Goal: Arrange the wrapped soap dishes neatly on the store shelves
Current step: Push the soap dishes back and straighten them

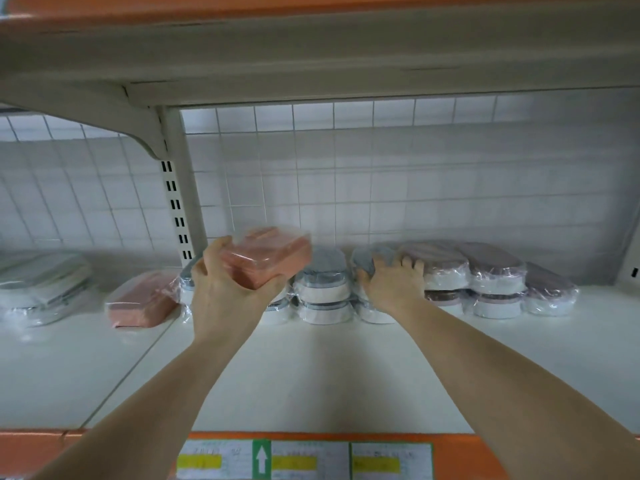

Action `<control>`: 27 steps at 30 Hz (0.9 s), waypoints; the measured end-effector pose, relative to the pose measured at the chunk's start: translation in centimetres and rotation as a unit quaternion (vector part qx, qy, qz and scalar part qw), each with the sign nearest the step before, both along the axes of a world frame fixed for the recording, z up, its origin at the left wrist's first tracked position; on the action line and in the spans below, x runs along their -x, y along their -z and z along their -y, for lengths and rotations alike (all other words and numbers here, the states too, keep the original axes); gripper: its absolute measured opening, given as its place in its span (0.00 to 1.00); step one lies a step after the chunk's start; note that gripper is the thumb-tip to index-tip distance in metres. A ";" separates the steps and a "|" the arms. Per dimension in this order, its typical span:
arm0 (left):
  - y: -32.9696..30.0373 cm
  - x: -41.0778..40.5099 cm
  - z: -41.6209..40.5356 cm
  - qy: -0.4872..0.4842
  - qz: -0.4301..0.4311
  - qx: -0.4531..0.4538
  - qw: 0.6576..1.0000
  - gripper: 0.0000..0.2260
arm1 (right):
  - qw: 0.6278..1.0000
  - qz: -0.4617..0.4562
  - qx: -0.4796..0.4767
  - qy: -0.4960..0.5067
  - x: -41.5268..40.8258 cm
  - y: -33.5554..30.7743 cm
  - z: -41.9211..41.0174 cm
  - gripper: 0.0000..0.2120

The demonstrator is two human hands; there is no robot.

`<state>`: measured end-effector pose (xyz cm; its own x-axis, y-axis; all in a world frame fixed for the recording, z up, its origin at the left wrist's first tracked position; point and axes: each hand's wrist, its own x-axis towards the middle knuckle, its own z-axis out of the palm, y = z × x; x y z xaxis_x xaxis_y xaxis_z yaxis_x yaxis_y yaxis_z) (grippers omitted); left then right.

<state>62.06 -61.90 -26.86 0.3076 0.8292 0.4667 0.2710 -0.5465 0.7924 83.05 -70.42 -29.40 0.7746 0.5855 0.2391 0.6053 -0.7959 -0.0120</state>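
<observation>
Left fingers (pixel 273 284) curled under pink dish (pixel 268 259), thumb over its near top corner; left hand (pixel 225 285) holding it in the air, above and just in front of the grey stack (pixel 323 285), blurred. Right fingers (pixel 410 263) spread and fairly straight, flat on the wrapped dishes just right of the grey stack; right hand (pixel 391 285) pressing or steadying, nothing gripped.

Risks, as judgement: slick wrap, so pink dish liable to slip from a corner hold. Setting it down on or against the grey stack likely to knock the two-high piles, all packed touching. Right hand's push liable to slide the brown stacks (pixel 450 271) further right of the grey stack.

Room: second pink dish (pixel 143 299) lying well left of the grey stack, past the upright (pixel 180 209), bare shelf (pixel 311 375) around it. Wide bare shelf in front of the grey stack, out to the orange edge (pixel 485 452). Grid back (pixel 381 174) close behind. Upper shelf (pixel 311 57) well above the stack, ample headroom.
</observation>
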 end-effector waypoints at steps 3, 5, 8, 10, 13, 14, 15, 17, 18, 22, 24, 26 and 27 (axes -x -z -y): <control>0.2 -0.2 0.4 -0.003 0.002 0.001 1.000 0.39 | 0.999 -0.023 0.026 -0.008 -0.4 -0.3 -0.2 0.31; 0.3 -0.1 0.8 -0.006 0.003 0.000 1.000 0.39 | 0.999 -0.032 0.004 -0.023 -0.3 -0.5 0.0 0.31; 0.4 0.4 1.3 -0.016 0.000 -0.002 1.000 0.39 | 0.997 0.029 -0.060 -0.045 0.6 -0.5 0.9 0.28; 0.3 0.8 1.6 -0.022 0.004 -0.006 1.000 0.39 | 0.994 0.039 -0.086 -0.058 1.4 -0.8 1.3 0.26; 0.4 1.6 2.1 -0.042 0.009 -0.017 0.999 0.38 | 0.976 -0.056 -0.171 -0.123 3.6 -2.4 1.6 0.21; 0.5 2.0 2.3 -0.048 0.013 -0.019 0.999 0.39 | 0.955 -0.128 -0.220 -0.151 4.9 -3.1 1.6 0.21; 0.7 2.4 2.4 -0.052 0.019 -0.019 0.998 0.39 | 0.917 -0.224 -0.281 -0.173 6.4 -3.5 1.5 0.20; 0.9 3.0 2.7 -0.055 0.023 -0.032 0.998 0.40 | 0.786 -0.459 -0.365 -0.196 9.8 -4.2 1.0 0.17; 1.0 3.3 3.0 -0.055 0.012 -0.052 0.997 0.40 | 0.726 -0.545 -0.371 -0.196 11.2 -4.2 0.5 0.16; 1.0 5.0 3.2 -0.030 -0.038 -0.097 0.994 0.41 | 0.599 -0.655 -0.414 -0.200 14.4 -4.4 -2.4 0.10; 0.8 6.5 2.0 0.027 -0.007 -0.043 0.999 0.38 | 0.565 -0.669 -0.442 -0.198 15.0 -4.6 -3.9 0.08; 0.2 8.6 0.3 0.069 0.086 0.066 0.992 0.32 | 0.583 -0.659 -0.428 -0.207 16.0 -4.7 -5.6 0.10; -0.1 9.7 -0.8 0.088 0.126 0.130 0.980 0.29 | 0.592 -0.657 -0.411 -0.222 16.8 -4.6 -6.7 0.10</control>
<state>52.39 -61.10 -26.76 0.3586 0.8746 0.3262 -0.0315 -0.3379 0.9406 66.24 -63.71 -24.82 0.4218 0.9052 -0.0524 -0.2081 0.0404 -0.9773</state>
